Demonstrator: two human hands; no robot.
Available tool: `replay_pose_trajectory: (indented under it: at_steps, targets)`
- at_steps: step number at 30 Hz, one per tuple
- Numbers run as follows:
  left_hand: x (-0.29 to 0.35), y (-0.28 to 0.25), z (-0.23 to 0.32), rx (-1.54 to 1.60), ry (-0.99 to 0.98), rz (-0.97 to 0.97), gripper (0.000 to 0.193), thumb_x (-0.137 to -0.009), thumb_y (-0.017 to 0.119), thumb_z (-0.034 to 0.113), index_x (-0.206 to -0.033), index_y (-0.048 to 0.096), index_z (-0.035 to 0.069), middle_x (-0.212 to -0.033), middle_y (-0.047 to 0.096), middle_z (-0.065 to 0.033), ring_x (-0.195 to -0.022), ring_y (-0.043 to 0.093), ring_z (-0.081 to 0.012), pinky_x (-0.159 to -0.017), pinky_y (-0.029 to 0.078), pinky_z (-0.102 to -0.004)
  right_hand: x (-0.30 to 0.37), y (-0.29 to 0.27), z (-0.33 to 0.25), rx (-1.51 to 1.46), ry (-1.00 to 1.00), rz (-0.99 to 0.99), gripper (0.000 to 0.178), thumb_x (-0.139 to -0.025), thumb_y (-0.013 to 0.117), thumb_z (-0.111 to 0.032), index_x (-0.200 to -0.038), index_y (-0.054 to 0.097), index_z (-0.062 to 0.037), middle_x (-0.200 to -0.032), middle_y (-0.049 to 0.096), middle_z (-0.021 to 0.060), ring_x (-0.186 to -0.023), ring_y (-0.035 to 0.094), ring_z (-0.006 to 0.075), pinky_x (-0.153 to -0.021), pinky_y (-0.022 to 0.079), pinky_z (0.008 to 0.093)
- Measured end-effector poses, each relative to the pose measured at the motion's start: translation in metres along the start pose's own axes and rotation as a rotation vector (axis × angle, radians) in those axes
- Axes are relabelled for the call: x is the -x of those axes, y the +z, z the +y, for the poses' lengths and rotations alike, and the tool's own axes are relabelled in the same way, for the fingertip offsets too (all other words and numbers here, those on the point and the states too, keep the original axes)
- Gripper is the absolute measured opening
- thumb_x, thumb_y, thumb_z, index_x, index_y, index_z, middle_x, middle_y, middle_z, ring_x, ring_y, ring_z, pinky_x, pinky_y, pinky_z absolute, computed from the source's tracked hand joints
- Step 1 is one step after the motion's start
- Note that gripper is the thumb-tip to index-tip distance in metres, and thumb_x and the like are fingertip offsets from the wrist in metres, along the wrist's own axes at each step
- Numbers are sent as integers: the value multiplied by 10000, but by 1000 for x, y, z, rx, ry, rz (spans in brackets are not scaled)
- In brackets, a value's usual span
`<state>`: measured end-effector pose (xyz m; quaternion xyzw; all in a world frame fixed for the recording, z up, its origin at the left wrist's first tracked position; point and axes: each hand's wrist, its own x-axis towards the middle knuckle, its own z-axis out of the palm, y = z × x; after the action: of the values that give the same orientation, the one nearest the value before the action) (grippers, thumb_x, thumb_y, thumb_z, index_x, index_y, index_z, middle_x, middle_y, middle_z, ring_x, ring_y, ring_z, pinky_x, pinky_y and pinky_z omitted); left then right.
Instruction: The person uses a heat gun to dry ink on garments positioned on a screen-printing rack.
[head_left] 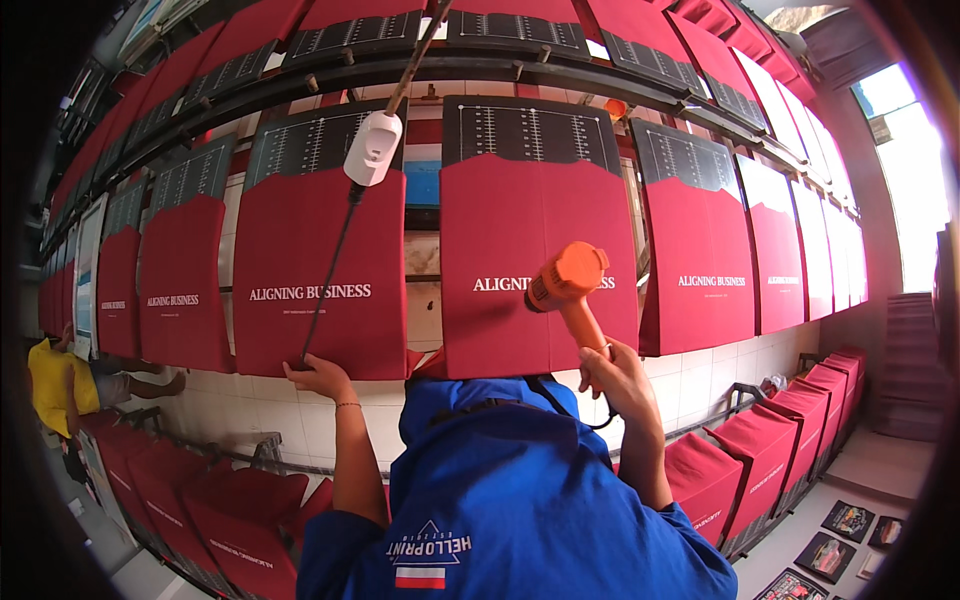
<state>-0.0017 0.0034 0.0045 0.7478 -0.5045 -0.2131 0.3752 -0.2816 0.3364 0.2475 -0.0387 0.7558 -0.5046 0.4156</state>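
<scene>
Orange heat gun (577,284) over lettered red cloth

Nearest me, my right hand (622,382) has its fingers curled firmly around the gun's handle. Off to the left, my left hand (322,378) has its fingers loosely bent where the lower end of a black cord (338,265) meets them; I cannot tell whether they pinch it or merely let it rest there.

Straight ahead, the gun sits above the near half of the red cloth (540,225), its dark nozzle (540,293) turned left and down toward the white lettering (490,284). Whether air is blowing does not show. I would sweep along the line in even passes rather than park over one spot, as lingering could scorch cloth or print, and leave a small gap under the nozzle.

My left hand, I judge, serves best by guiding the cord clear of the neighbouring cloth (320,235) on the left, so nothing drags over its print.

Farther off, the black board (530,128) shows its ruled end beyond the cloth. Left of that hangs a white connector (373,148); I would mind its slack and not tug. Past everything runs a dark rail (500,68).
</scene>
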Motion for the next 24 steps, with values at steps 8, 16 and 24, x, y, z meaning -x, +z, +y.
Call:
replay_pose_trajectory:
  at_steps: [8,16,24]
  targets:
    - [-2,3,-4,-22,-1,14,572,-996,450,284,-1450,283,-21,-1370,319,-337,-1167,470,-453,-987,445,-478,0,-1,-4,31,-5,-64,271,-959,613,-264,-975,589,6,-698,584,10,-595,585,75,-505,452,229]
    - [4,-9,6,-131,51,-58,605,-1003,433,317,-1494,262,8,-1370,345,-327,-1157,506,-455,-985,453,-481,-2,-21,0,46,-20,-108,291,-959,617,-273,-1016,598,12,-717,596,5,-618,604,79,-517,458,235]
    - [-12,-33,-12,-173,217,-210,517,-1029,377,234,-1469,343,-35,-1456,407,-288,-1302,460,-410,-1065,398,-456,0,-65,14,-107,26,-26,256,-949,619,-269,-937,594,-15,-700,584,5,-595,587,76,-510,452,232]
